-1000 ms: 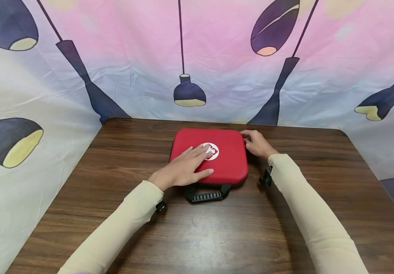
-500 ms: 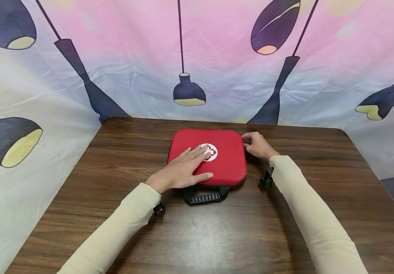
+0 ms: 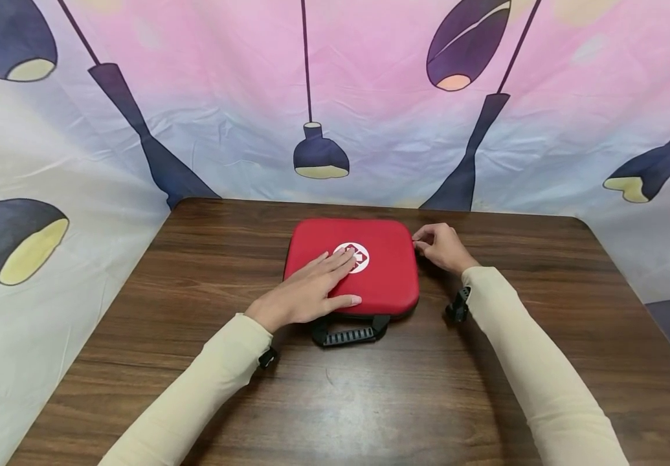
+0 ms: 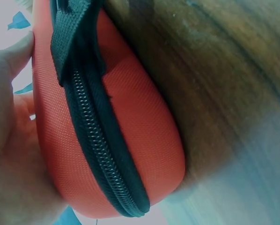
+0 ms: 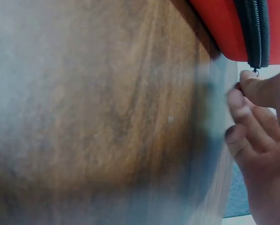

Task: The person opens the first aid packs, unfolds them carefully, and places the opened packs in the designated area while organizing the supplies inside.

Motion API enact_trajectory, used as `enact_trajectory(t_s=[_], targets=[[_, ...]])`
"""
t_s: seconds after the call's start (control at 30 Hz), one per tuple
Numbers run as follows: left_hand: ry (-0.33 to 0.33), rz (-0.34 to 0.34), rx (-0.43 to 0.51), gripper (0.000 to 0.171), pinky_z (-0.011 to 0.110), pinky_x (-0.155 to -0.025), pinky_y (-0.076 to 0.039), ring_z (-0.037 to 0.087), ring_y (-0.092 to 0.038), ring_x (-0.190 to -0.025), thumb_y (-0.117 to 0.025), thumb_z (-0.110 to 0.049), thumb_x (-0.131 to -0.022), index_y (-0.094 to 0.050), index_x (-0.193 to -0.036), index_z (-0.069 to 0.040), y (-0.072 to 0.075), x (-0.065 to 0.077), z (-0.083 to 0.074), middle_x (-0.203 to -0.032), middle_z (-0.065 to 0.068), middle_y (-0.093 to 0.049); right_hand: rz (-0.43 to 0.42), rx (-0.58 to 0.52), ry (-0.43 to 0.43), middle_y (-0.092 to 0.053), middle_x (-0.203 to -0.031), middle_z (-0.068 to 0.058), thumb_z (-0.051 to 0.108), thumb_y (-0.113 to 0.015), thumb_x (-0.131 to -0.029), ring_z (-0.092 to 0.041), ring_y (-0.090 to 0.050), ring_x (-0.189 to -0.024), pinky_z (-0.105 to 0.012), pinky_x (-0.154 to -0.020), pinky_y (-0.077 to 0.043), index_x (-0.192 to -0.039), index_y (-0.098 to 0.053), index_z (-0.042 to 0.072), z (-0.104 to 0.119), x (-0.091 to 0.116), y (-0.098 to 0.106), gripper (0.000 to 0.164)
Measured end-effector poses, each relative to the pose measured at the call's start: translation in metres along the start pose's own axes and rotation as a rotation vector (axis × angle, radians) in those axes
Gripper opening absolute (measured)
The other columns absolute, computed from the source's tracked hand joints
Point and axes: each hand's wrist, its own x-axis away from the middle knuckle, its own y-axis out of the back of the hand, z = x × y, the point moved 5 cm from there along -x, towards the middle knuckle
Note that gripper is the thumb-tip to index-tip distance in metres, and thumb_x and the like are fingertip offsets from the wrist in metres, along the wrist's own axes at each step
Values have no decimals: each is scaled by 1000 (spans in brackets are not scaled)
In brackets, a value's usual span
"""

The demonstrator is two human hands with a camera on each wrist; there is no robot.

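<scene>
A red first-aid case (image 3: 387,285) with a white round emblem lies flat on the table, its black handle (image 3: 349,336) toward me. My left hand (image 3: 305,291) rests on the lid, fingers straight. In the left wrist view the closed black zipper (image 4: 100,145) runs along the case's side. At the far right corner my right hand (image 3: 442,246) pinches the zipper pull (image 5: 256,71) between thumb and forefinger. Most of the pull is hidden by those fingers in the right wrist view.
The brown wooden table (image 3: 335,408) extends around the case on all sides. Behind its back edge hangs a cloth (image 3: 241,129) printed with lamps. Each wrist carries a small black camera (image 3: 459,305).
My right hand has shifted slightly right, its fingers a little farther out from the case's edge. The left hand stays flat on the lid, and the case has barely moved.
</scene>
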Motion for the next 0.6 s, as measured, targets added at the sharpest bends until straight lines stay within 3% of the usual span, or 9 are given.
enact_trajectory(t_s=[0.33, 0.6], targets=[[17, -24, -25, 87, 38, -126, -7, 30, -13, -155, -48, -68, -97, -25, -162, -14, -1, 0, 0, -169, 1, -16, -42, 30, 33, -73, -103, -20, -8, -57, -96, -31, -69, -92, -41, -79, -54, -104, -75, -4, 3, 4, 5, 20], [22, -22, -40, 87, 37, -126, -7, 29, -14, -155, -49, -68, -97, -25, -162, -14, -1, -1, -1, -169, 1, -17, -27, 65, 50, -74, -97, -17, -11, -54, -92, -28, -71, -89, -38, -73, -54, -98, -75, -2, 6, 9, 5, 24]])
